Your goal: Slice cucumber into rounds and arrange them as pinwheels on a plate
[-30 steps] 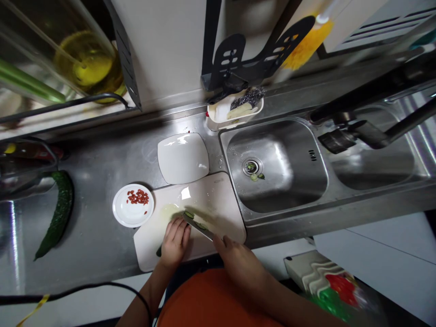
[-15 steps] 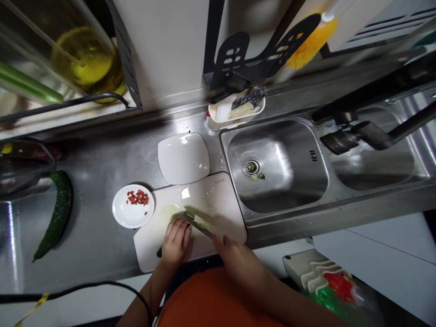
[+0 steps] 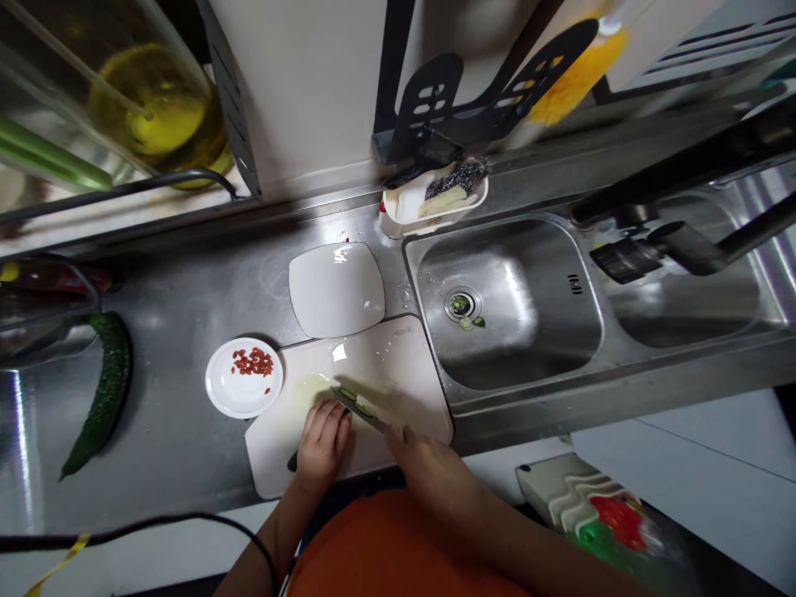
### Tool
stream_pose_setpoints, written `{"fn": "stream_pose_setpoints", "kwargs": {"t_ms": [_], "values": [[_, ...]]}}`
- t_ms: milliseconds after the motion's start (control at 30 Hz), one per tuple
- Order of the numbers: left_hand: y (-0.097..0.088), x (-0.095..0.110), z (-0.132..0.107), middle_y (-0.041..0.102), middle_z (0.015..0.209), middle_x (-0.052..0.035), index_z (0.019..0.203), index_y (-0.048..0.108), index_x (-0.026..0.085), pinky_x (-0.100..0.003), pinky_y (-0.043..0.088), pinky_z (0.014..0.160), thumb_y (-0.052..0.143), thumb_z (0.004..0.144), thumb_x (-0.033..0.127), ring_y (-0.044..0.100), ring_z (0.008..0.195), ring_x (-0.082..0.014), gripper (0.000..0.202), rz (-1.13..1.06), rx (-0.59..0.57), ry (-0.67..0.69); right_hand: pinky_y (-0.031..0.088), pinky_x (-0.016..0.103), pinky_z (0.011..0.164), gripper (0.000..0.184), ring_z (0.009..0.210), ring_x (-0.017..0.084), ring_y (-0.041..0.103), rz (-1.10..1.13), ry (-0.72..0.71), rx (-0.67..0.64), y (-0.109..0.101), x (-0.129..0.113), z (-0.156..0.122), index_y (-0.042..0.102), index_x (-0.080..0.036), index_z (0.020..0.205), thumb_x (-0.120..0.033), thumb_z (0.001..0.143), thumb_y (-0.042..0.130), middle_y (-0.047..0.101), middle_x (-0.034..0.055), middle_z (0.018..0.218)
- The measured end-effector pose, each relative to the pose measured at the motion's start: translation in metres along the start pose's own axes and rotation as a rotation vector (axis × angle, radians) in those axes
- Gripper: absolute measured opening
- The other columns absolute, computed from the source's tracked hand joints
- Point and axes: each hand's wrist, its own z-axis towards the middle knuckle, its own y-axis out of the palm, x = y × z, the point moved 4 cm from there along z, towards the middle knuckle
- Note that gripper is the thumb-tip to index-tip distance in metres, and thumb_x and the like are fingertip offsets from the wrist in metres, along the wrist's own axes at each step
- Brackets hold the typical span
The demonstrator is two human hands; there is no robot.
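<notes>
On the white cutting board (image 3: 398, 373), my left hand (image 3: 322, 444) is closed over a piece of cucumber (image 3: 293, 461), whose dark green end shows at the hand's left; most of it is covered by my fingers. My right hand (image 3: 429, 468) grips a knife (image 3: 361, 410), its handle hidden in the fist. The blade points up and left, close beside my left fingertips. Thin cucumber slices (image 3: 348, 395) lie along the blade's far side. Above the board sits a white square plate (image 3: 337, 290) with nothing on it. A round white dish (image 3: 244, 396) at the left holds red goji berries (image 3: 253, 361).
A whole cucumber (image 3: 103, 398) lies on the steel counter at far left. The sink (image 3: 528, 332) at right has cucumber bits by its drain, with a black faucet (image 3: 628, 259) beyond. A white caddy (image 3: 429, 224) stands behind. A black cable (image 3: 186, 517) crosses the front left.
The knife and my right hand have shifted very slightly left toward my left fingers. My left hand keeps its hold on the cucumber. The whole view has drifted a little.
</notes>
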Motion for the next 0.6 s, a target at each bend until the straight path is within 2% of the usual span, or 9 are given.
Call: {"fn": "stream_pose_setpoints", "kwargs": {"t_ms": [600], "values": [[0.001, 0.000, 0.000, 0.067, 0.104, -0.0100, 0.113, 0.058, 0.014, -0.041, 0.048, 0.093, 0.054, 0.086, 0.013, 0.061, 0.102, -0.0210, 0.028, 0.006, -0.011, 0.009, 0.040, 0.025, 0.056, 0.039, 0.069, 0.018, 0.062, 0.038, 0.007, 0.028, 0.005, -0.003, 0.013, 0.052, -0.019, 0.107, -0.001, 0.082, 0.029, 0.062, 0.0075, 0.087]]}}
